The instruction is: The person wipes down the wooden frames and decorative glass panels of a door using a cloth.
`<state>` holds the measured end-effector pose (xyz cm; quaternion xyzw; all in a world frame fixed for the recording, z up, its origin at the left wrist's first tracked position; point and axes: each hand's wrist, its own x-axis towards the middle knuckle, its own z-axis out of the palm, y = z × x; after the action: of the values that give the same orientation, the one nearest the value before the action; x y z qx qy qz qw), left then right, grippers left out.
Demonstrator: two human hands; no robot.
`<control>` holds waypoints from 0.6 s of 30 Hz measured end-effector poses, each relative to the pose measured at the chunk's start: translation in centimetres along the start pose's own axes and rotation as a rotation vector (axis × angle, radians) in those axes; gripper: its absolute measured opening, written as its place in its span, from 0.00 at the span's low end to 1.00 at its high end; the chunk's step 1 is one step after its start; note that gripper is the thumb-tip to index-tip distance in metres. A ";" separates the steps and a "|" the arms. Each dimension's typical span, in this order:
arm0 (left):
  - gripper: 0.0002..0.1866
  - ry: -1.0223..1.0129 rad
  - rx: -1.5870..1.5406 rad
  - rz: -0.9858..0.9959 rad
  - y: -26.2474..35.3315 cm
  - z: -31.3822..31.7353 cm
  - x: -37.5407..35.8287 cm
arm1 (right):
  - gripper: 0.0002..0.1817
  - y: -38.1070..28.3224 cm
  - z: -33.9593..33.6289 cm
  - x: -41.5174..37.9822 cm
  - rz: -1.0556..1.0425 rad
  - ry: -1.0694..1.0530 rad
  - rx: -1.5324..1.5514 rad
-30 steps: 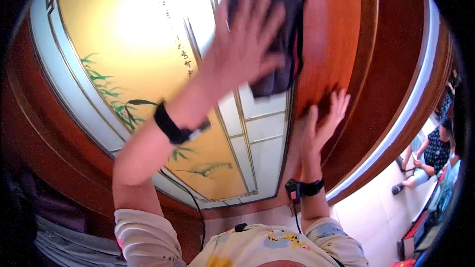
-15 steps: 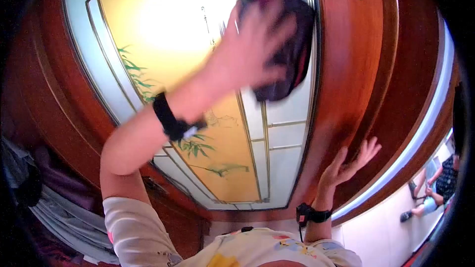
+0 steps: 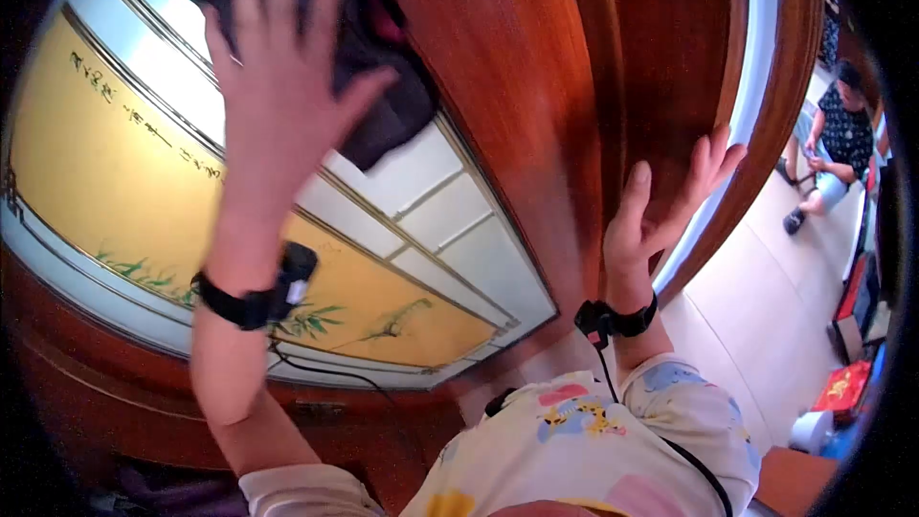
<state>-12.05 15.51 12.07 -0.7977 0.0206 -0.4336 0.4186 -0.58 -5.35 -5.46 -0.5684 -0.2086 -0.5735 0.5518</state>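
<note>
Black bag (image 3: pixel 369 38) overlaps the right edge of the painted panel (image 3: pixel 144 191); left hand (image 3: pixel 278 77) splays wide across it, probably steadying rather than gripping. Right hand (image 3: pixel 661 206), fingers parted, holds nothing.

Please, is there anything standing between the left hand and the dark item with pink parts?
Nothing visible: the spread left hand overlaps the dark item directly; the palm side is hidden. The painted panel lies behind both.

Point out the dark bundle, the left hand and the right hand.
Dark bundle (image 3: pixel 366 31): head view, on its dark right side.
Left hand (image 3: pixel 280 101): head view, on the back of the hand.
Right hand (image 3: pixel 639 241): head view, near the thumb's base.
</note>
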 end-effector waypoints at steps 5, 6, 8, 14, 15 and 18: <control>0.41 -0.471 -0.080 0.304 9.1 2.3 -11.8 | 0.30 0.8 -0.9 1.1 0.004 -0.098 -0.138; 0.40 -0.528 -0.068 0.475 10.0 2.5 -14.2 | 0.30 0.7 -1.0 1.1 0.011 -0.121 -0.128; 0.37 -0.762 -0.110 0.503 10.0 1.9 -17.2 | 0.30 0.7 -0.8 0.7 -0.018 -0.097 -0.142; 0.43 -0.319 0.022 -0.029 -3.5 -2.7 -10.1 | 0.30 0.7 -0.9 1.1 -0.101 -0.181 -0.308; 0.44 -0.174 0.067 -0.100 -6.6 -3.1 -7.7 | 0.29 0.7 -1.2 1.1 -0.113 -0.158 -0.351; 0.41 -0.174 0.200 -0.434 -15.5 -5.0 -0.4 | 0.27 1.3 -0.6 0.5 -0.195 -0.127 -0.428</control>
<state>-20.92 22.45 23.78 -0.7723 -0.2305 -0.4429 0.3928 0.38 -6.47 -5.68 -0.6844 -0.1704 -0.6186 0.3464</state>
